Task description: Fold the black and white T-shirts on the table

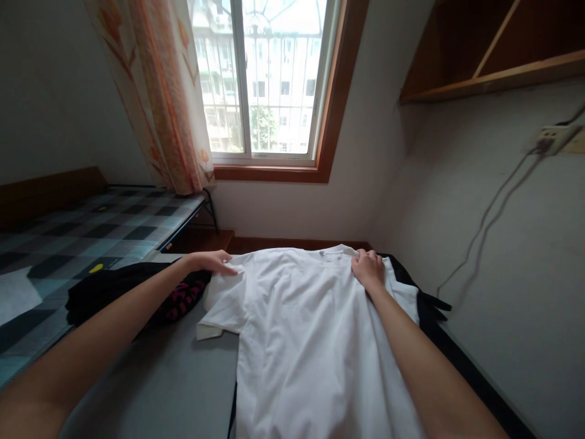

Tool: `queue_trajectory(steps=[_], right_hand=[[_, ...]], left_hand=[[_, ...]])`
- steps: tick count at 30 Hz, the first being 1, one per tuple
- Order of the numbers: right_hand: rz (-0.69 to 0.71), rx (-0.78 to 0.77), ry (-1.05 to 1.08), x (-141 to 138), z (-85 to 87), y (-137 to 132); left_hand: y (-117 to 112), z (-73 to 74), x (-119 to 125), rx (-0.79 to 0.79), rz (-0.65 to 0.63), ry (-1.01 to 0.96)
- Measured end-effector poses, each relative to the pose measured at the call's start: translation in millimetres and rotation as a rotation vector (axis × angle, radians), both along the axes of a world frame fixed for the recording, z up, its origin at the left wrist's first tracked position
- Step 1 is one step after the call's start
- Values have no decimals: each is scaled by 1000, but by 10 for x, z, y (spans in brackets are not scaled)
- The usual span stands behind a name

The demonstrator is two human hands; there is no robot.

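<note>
A white T-shirt [301, 335] lies spread over a grey surface, collar at the far end and soft wrinkles down its front. My left hand [212, 262] pinches the cloth at the top of the left sleeve. Curled over the shoulder beside the collar, my right hand [369, 268] grips the fabric. The left sleeve [223, 311] hangs out flat to the side; part of the right sleeve shows beyond my right wrist. The shirt's lower end runs out of view.
Left of the shirt, dark clothing with pink marks [185, 299] lies behind my left forearm. A bed with a checked mattress [123, 213] stands farther left. Black cloth [432, 305] borders the right wall, where a cord [484, 219] hangs. Ahead is a curtained window [283, 91].
</note>
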State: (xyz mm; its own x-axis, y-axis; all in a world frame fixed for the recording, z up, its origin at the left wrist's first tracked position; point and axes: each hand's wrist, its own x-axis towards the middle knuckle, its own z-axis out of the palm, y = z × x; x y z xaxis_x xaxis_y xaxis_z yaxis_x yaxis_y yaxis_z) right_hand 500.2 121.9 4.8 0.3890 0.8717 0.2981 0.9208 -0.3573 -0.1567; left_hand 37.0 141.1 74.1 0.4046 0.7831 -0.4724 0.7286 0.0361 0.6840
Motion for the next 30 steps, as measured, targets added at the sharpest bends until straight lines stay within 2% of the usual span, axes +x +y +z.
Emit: queue_trajectory(steps=[2,4,7,10,12,14,17,20,23,25,28,30], right_hand=[[0,4,-2,2,-5,3],[-1,8,-2,5,-10,7],[-2,11,5,15,-22,16],[1,16,17,24,-38,27],[11,30,16,19,-48,29],[23,58,16,5,-54,22],[53,89,47,-16,-48,-4],[109,73,120,-1,-9,-54],[139,70,193,64,85,-158],[64,83,168,130,175,-262],[-128,17,55,252,298,-424],[-155,-114,36,344,344,-498]], left_hand=[[-93,106,-50,-60,-61,-85],[-117,259,-117,-40,-58,-143],[-43,445,-249,152,41,-84],[41,451,-336,385,126,179],[45,346,-288,549,109,288],[-9,182,-124,683,10,238],[-183,-114,278,746,-196,72],[-402,-406,671,813,-291,79],[-556,-633,879,887,-290,175],[-594,-724,911,918,-268,208],[-587,-781,891,951,-248,204],[-573,-791,880,971,-228,191]])
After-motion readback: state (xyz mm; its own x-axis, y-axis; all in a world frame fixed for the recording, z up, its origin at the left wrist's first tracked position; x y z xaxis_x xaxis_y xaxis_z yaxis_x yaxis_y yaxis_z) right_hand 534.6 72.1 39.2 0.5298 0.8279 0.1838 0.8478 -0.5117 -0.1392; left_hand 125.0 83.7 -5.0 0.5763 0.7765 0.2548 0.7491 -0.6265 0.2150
